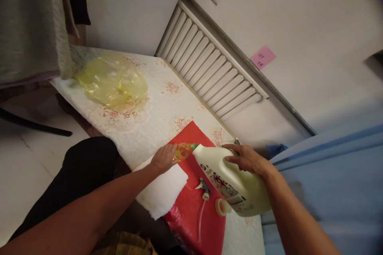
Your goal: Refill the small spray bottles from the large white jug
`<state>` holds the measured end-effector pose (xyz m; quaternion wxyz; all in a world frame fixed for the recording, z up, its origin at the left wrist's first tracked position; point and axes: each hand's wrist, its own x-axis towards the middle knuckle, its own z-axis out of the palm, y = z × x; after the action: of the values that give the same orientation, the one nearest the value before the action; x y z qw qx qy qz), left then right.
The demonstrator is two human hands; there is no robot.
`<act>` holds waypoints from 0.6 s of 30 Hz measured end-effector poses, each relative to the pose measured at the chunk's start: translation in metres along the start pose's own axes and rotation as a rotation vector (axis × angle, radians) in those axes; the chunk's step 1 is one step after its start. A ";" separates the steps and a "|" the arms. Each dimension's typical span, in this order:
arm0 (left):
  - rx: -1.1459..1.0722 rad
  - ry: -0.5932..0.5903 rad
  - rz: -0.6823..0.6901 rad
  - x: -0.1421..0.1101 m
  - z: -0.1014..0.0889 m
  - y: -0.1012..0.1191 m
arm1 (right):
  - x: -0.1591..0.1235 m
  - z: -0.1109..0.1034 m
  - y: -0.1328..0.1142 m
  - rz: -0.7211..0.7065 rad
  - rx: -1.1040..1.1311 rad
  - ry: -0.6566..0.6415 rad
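Well — jug (229, 181) tilted toward bottle (183, 151).

We cannot see much of the small bottle (183, 152) behind the left hand (164, 158), nor tell whether anything flows from the jug (239, 185). Some of the right hand's (249, 161) fingers are hidden behind the jug's handle. We find the small print on its label (223, 185) unreadable. The frame cuts off the grey cloth (26, 24), the blue curtain (338, 175) and a dark object (379, 59) we cannot identify.

Bare forearms (119, 195) angle inward, left hand (163, 158) and right hand (248, 161) gripping (the right's fingers (235, 161) curled).
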<state>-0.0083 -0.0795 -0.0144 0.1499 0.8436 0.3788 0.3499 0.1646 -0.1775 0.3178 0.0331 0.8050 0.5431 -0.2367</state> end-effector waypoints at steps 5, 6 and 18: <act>0.014 -0.020 -0.016 0.001 -0.001 0.001 | -0.001 0.004 0.007 -0.008 0.041 0.001; 0.016 -0.030 -0.018 0.001 -0.001 0.001 | -0.001 0.005 0.009 -0.011 0.053 0.002; 0.045 -0.078 -0.027 0.003 -0.006 0.003 | -0.003 0.024 0.051 -0.156 0.243 0.052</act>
<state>-0.0098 -0.0793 -0.0073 0.1503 0.8546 0.3917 0.3059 0.2009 -0.2086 0.2870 -0.0972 0.7643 0.5718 -0.2817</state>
